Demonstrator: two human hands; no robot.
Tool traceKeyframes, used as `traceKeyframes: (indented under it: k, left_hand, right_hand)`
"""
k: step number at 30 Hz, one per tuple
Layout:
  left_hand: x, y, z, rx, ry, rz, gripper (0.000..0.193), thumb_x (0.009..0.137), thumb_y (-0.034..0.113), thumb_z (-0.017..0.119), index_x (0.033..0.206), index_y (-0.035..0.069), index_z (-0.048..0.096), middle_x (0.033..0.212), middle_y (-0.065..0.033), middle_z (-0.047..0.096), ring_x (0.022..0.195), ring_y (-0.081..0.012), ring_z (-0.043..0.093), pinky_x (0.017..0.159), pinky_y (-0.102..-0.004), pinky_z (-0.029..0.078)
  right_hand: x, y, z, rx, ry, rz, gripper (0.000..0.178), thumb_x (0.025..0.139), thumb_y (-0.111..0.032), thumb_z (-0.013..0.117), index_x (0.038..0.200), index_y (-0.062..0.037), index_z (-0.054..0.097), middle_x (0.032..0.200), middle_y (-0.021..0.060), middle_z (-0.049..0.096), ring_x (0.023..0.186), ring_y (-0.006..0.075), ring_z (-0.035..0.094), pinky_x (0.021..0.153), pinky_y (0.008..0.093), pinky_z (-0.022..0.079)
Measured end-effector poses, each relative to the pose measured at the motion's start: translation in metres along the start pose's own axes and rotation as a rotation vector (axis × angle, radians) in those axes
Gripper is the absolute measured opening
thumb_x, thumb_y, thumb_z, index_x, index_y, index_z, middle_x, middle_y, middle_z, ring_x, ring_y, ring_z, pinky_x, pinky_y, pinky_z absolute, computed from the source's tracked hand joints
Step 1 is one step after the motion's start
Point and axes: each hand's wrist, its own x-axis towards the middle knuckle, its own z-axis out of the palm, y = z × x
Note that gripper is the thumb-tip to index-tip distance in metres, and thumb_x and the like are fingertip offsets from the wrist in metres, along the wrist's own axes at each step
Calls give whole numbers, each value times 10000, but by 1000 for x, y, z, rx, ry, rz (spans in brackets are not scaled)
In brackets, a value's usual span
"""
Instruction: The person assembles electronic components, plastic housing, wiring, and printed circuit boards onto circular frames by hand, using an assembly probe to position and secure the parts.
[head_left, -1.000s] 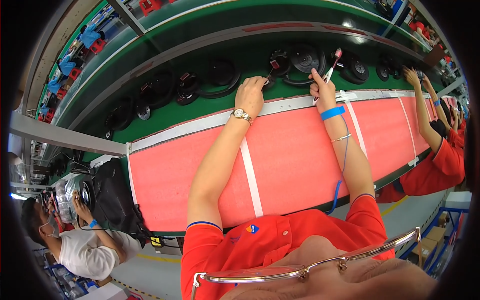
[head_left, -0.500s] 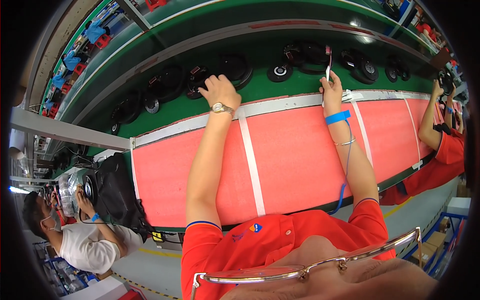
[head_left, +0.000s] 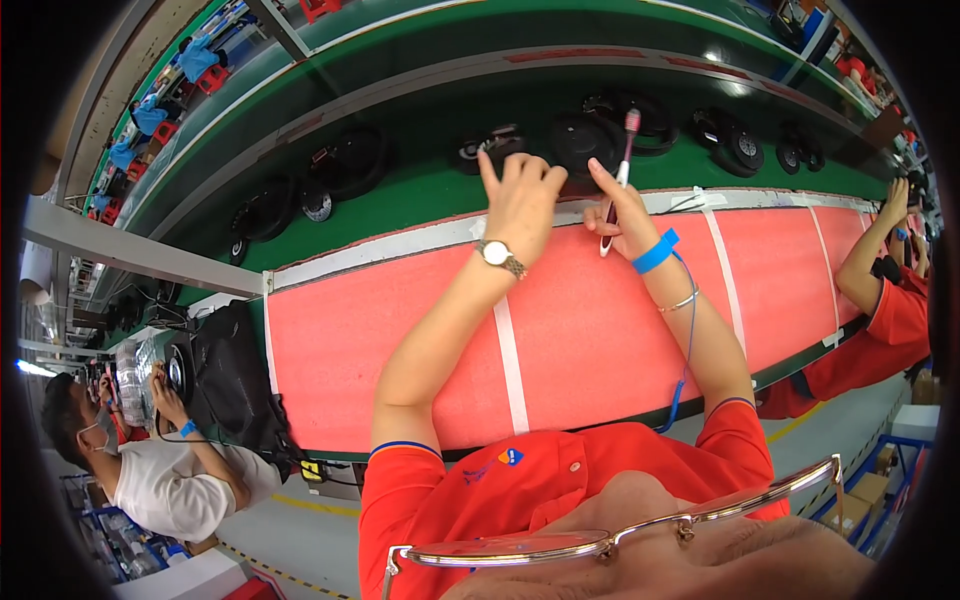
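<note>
My right hand (head_left: 632,222) holds a toothbrush (head_left: 624,170) with a white and dark handle, its pink bristle head pointing up and away from me. The thumb and fingers close round the lower part of the handle, and the index finger points up. My left hand (head_left: 524,205), with a watch on its wrist, reaches over the far edge of the pink mat with fingers spread. Its fingertips are beside a small black part with silver round pieces (head_left: 488,148); contact cannot be made out. Just right of them sits a black round part (head_left: 585,140), partly behind my hands.
Several more black round assemblies (head_left: 345,165) lie along the green surface (head_left: 420,185) beyond the pink mat (head_left: 390,310). A black bag (head_left: 235,370) lies at the left end. Co-workers sit left and right. A blue cord (head_left: 683,370) runs from my right wristband.
My left hand has moved right, and the small black part and black round part stand further right too. My right hand has come left and nearer me with the toothbrush.
</note>
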Motion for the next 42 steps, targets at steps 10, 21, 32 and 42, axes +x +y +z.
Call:
traceKeyframes:
  k: [10,21,32,42]
  left_hand:
    - [14,-5,-29,-548,-457,-548,941,832,772,256,976,-98,582,908,-313,618,722,-438,616,696,-453,490]
    - [7,-46,17,-2340,51,-958,1142,722,864,318,1324,-107,304,1236,-277,516,1152,-432,506,1004,-518,391]
    - [-9,-11,7,-1885,-12,-737,185,907,129,605,1039,31,521,997,-80,626,895,-193,634,797,-333,558]
    - [-108,45,-18,-1037,-306,11,283,802,-47,590,1071,20,534,1107,-95,615,1029,-231,603,946,-374,456]
  right_hand:
    - [-5,-19,-14,30,-100,-389,267,888,-171,410,861,16,599,1127,197,640,408,72,369,374,186,255]
    - [-19,-25,-38,62,-213,-283,239,859,-151,420,826,31,572,950,184,659,352,84,331,342,189,251]
    - [-62,-12,-85,-15,-151,-43,254,834,-167,424,845,52,552,810,110,617,336,80,325,342,213,252]
    - [-71,2,-85,-376,-171,6,233,839,-189,464,780,15,562,533,19,490,353,61,363,336,221,250]
